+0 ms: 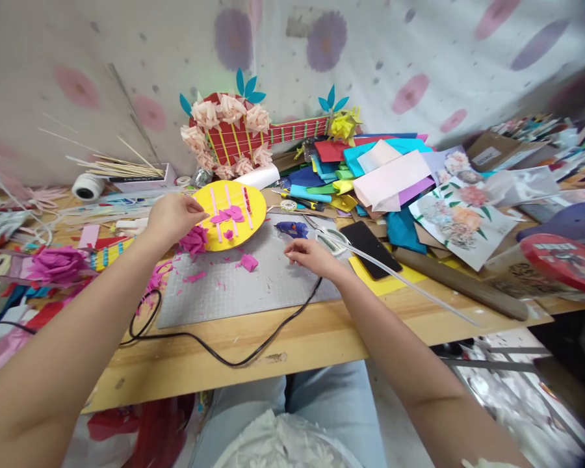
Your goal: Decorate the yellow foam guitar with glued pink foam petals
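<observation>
My left hand [169,216] is at the left edge of a round yellow disc [249,224], its fingertips pinched together over the disc; what they hold, if anything, is too small to make out. Pink strips [228,195], a dark red strip and magenta paper petals [231,213] lie on the disc. A crumpled magenta paper flower [194,240] sits just below that hand. Fingers curled, my right hand [312,257] is over the grey cutting mat [253,292], just below a blue glue gun [292,229]. Anything between those fingers is hidden.
A black cord [209,348] loops along the table's front edge. Scissors [334,240] and a phone [370,250] lie right of the glue gun. Coloured paper [394,175] is piled behind them. A red paper guitar with flowers [234,140] leans at the back wall.
</observation>
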Motion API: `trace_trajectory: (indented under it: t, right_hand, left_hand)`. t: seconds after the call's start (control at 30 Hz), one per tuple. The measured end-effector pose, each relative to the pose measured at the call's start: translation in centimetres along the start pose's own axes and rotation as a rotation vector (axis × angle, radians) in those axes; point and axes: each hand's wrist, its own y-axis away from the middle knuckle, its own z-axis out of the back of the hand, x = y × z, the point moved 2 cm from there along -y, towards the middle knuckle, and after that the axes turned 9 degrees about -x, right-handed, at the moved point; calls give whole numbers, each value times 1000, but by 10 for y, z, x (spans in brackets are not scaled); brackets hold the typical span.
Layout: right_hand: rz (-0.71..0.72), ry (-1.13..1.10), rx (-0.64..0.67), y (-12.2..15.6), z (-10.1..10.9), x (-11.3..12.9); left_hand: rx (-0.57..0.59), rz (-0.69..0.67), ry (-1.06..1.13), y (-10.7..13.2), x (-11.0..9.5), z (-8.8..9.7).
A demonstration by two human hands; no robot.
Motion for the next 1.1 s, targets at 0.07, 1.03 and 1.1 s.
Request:
trace_trajectory:
  t: [0.07,1.03,1.1]
  right_hand:
    - [43,78,59,7,14,0]
    - [33,432,-390,-17,6,-29]
    - [28,434,-385,-17,6,-29]
  left_hand:
    - [-26,24,-32,-1,-5,1]
    - [142,-265,112,-25,-40,-49]
    - [148,-249,158,-25,-38,-50]
